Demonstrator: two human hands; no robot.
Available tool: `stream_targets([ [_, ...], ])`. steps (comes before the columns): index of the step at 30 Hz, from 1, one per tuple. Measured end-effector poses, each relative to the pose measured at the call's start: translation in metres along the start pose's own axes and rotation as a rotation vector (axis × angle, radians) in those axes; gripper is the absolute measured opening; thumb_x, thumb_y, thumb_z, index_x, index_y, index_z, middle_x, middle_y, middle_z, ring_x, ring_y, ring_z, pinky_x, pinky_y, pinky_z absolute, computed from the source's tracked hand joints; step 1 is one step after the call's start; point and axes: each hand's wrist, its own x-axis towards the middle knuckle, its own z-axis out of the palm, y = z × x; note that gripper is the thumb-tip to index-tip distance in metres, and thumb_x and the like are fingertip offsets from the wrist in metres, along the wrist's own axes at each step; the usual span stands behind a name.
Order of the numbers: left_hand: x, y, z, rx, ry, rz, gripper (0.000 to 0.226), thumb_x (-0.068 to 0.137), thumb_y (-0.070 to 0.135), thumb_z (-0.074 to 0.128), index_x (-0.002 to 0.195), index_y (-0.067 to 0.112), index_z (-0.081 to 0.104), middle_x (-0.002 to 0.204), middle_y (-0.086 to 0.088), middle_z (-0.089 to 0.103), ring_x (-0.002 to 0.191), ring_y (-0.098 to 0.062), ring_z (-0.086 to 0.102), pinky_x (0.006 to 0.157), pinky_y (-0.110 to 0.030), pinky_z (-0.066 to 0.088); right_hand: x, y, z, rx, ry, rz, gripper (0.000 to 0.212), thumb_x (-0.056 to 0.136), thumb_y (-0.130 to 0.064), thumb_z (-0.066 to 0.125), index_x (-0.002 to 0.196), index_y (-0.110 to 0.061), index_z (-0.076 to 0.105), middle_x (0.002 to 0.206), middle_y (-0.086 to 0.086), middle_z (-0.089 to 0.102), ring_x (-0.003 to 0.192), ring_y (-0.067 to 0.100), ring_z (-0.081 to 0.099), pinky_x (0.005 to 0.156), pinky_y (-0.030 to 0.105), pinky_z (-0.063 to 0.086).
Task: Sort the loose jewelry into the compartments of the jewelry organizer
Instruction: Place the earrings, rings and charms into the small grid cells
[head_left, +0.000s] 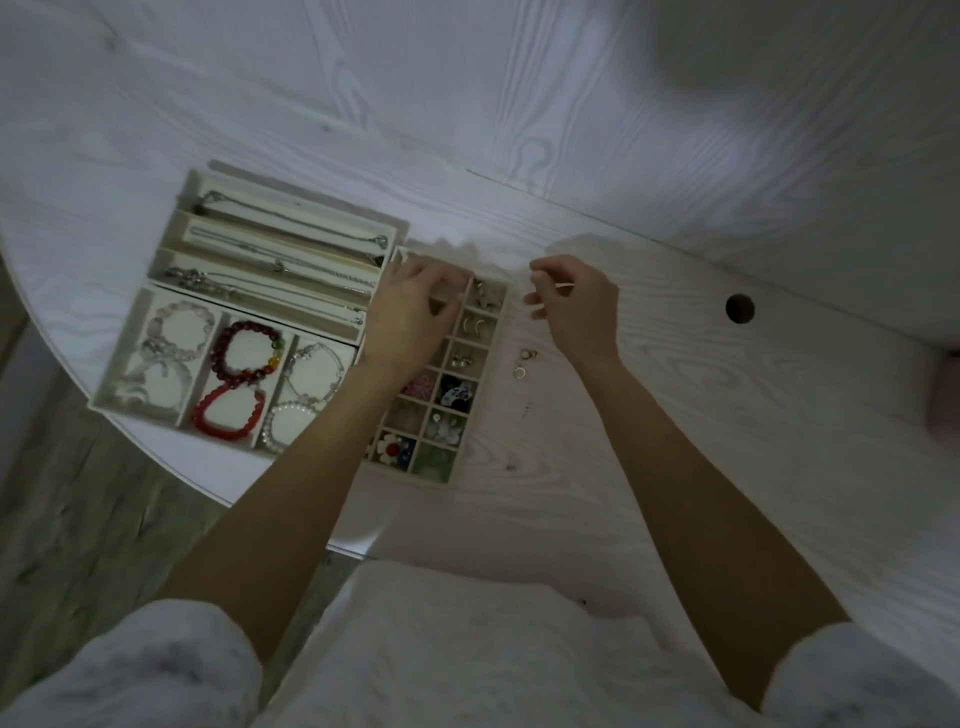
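The small-grid tray (496, 332) of the jewelry organizer holds earrings and flower-shaped pieces in its square cells. My left hand (410, 312) lies over its upper left cells with the fingers curled down into one; whatever is under the fingertips is hidden. My right hand (571, 306) hovers just right of the tray, thumb and fingers pinched together; too dim to see anything between them. A loose pair of ring-shaped earrings (523, 362) lies on the table right of the tray, below my right hand.
A tray with three long slots (176, 228) holds necklaces at the upper left. In front of it a three-slot tray (111, 374) holds bead bracelets (244, 353). The white table (675, 415) has a cable hole (740, 308); its curved edge runs at the lower left.
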Motion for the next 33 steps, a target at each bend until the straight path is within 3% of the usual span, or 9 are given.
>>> stream_targets([
  [6, 0.004, 0.008, 0.008, 0.241, 0.002, 0.087, 0.017, 0.081, 0.025, 0.062, 0.087, 0.015, 0.074, 0.093, -0.011, 0.061, 0.089, -0.032, 0.054, 0.079, -0.038, 0.043, -0.007, 0.016, 0.001, -0.425, -0.14, -0.313, 0.018, 0.09, -0.014, 0.057, 0.103, -0.014, 0.07, 0.11, 0.006, 0.058, 0.099, 0.018, 0.051, 0.074, 0.021, 0.036],
  [9, 0.008, 0.013, 0.009, 0.324, -0.033, 0.121, 0.02, 0.081, 0.024, 0.058, 0.086, 0.015, 0.076, 0.094, -0.012, 0.06, 0.088, -0.034, 0.053, 0.076, -0.04, 0.044, -0.007, 0.019, 0.011, -0.645, -0.138, -0.519, 0.02, 0.083, -0.009, 0.059, 0.099, -0.007, 0.07, 0.115, 0.017, 0.056, 0.104, 0.033, 0.051, 0.075, 0.036, 0.046],
  [12, 0.005, 0.014, 0.009, 0.332, -0.068, 0.143, 0.03, 0.082, 0.025, 0.049, 0.092, 0.016, 0.076, 0.095, -0.013, 0.06, 0.09, -0.035, 0.052, 0.076, -0.042, 0.045, -0.004, 0.019, 0.018, -0.817, -0.082, -0.616, 0.018, 0.075, -0.003, 0.062, 0.09, -0.004, 0.07, 0.12, 0.021, 0.057, 0.11, 0.04, 0.052, 0.079, 0.044, 0.046],
  [15, 0.002, 0.012, 0.009, 0.327, -0.106, 0.152, 0.038, 0.082, 0.026, 0.042, 0.1, 0.016, 0.074, 0.099, -0.014, 0.059, 0.092, -0.036, 0.051, 0.078, -0.044, 0.046, -0.003, 0.017, 0.022, -0.872, -0.105, -0.617, 0.015, 0.073, -0.002, 0.066, 0.087, -0.004, 0.07, 0.127, 0.023, 0.054, 0.12, 0.042, 0.048, 0.089, 0.048, 0.044],
  [19, 0.001, 0.008, 0.01, 0.314, -0.113, 0.147, 0.033, 0.081, 0.017, 0.056, 0.11, 0.022, 0.071, 0.102, -0.014, 0.058, 0.093, -0.036, 0.051, 0.076, -0.043, 0.045, -0.007, 0.015, 0.018, -0.816, -0.156, -0.573, 0.011, 0.077, -0.001, 0.061, 0.083, -0.005, 0.069, 0.134, 0.022, 0.049, 0.129, 0.042, 0.039, 0.096, 0.05, 0.037],
  [26, 0.004, 0.002, 0.008, 0.283, -0.152, 0.176, 0.04, 0.084, 0.028, 0.04, 0.109, 0.024, 0.071, 0.102, -0.011, 0.058, 0.093, -0.033, 0.048, 0.078, -0.044, 0.045, -0.014, 0.014, 0.012, -0.784, -0.158, -0.562, 0.038, 0.077, 0.005, 0.054, 0.108, -0.013, 0.067, 0.135, 0.023, 0.046, 0.128, 0.041, 0.038, 0.096, 0.047, 0.038],
  [33, 0.003, -0.002, 0.005, 0.302, -0.128, 0.252, 0.037, 0.085, 0.028, 0.041, 0.101, 0.023, 0.074, 0.106, -0.008, 0.059, 0.097, -0.029, 0.045, 0.079, -0.04, 0.039, -0.004, 0.015, 0.011, -0.888, -0.212, -0.603, 0.023, 0.076, 0.004, 0.059, 0.094, -0.007, 0.069, 0.136, 0.025, 0.047, 0.127, 0.044, 0.041, 0.096, 0.052, 0.039],
])
